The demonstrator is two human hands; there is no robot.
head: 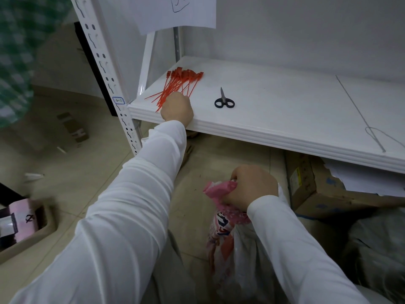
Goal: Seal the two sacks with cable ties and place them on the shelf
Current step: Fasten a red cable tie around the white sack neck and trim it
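A pile of red cable ties (178,85) lies at the left end of the white shelf (285,110). My left hand (177,108) rests on the near tips of the ties, fingers curled over them; whether it holds one is hidden. Below the shelf, my right hand (252,187) grips the bunched pink neck of a sack (221,233) with pink, white and patterned plastic, standing on the floor. A second grey sack (377,249) lies at the lower right, partly out of view.
Black-handled scissors (224,100) lie on the shelf right of the ties. A cardboard box (317,187) sits under the shelf. The perforated shelf post (109,80) stands at left. A tray with a pink item (24,220) is on the floor at far left.
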